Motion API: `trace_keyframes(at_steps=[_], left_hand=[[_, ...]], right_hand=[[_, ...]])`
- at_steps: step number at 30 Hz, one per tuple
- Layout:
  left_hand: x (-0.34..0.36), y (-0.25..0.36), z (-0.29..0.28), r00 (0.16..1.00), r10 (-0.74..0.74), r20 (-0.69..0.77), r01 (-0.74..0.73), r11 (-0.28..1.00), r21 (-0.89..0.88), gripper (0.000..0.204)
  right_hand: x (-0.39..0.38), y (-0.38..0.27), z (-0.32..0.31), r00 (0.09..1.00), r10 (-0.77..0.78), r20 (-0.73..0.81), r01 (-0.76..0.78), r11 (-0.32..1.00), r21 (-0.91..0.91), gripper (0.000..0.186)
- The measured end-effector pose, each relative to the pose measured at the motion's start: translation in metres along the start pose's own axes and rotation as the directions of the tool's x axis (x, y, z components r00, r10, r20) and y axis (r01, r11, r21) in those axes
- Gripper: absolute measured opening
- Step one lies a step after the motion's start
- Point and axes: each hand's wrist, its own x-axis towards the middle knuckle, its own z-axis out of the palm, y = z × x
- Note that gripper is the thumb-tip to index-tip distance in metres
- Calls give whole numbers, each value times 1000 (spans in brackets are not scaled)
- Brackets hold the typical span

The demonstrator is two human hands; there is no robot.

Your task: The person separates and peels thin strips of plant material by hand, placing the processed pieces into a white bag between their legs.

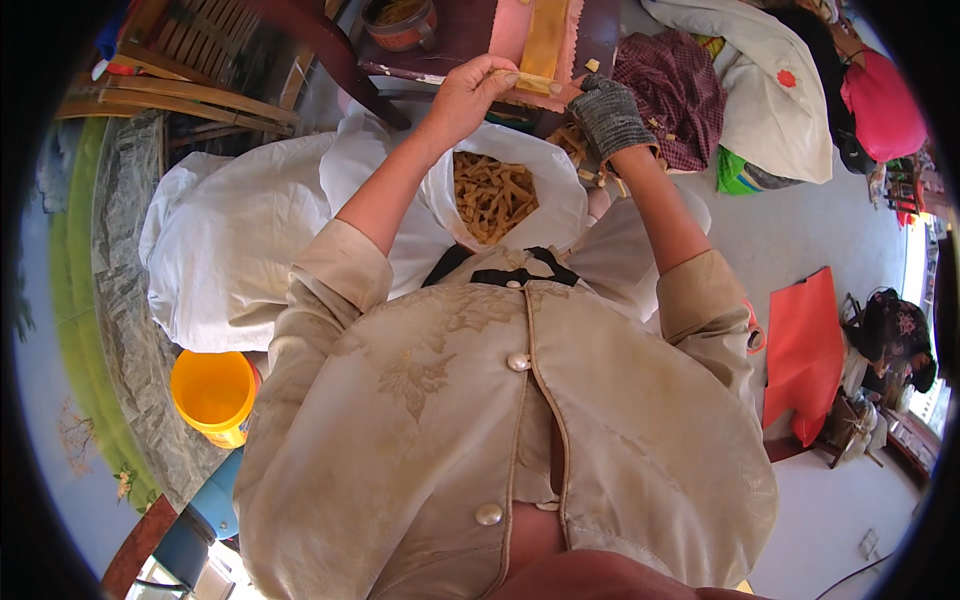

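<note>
My bare left hand (472, 98) pinches the left end of a narrow tan strip (534, 83) between thumb and fingers. At the strip's right end, my right hand (612, 112), in a grey knitted glove with bare fingertips, has its fingers curled and its thumb against the strip. Beyond the hands a wider tan band (547, 40) lies lengthwise on a pink zigzag-edged cloth (509, 30), over a dark red stool or bench (456, 50). Below my hands, a white sack (560, 180) stands open, with many small tan pieces (494, 198) inside.
A reddish tub (400, 28) sits on the bench's left. Full white sacks (235, 240) and a yellow bucket (213, 388) stand at left, below a folded wooden chair (195, 75). Dark checked cloth (680, 95) and a cream bag (770, 95) lie right; a red sheet (804, 355) is lower right.
</note>
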Motion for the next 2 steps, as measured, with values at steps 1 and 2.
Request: trace_keyframes(at_steps=[1,2], left_hand=[[5,-1,2,1000,-28,-15,28,1000,-4,15],[11,-2,4,998,-56,-30,55,998,-8,16]], right_hand=[[3,3,-4,994,-93,-52,90,995,-43,19],[3,5,-4,994,-90,-54,88,995,-41,19]])
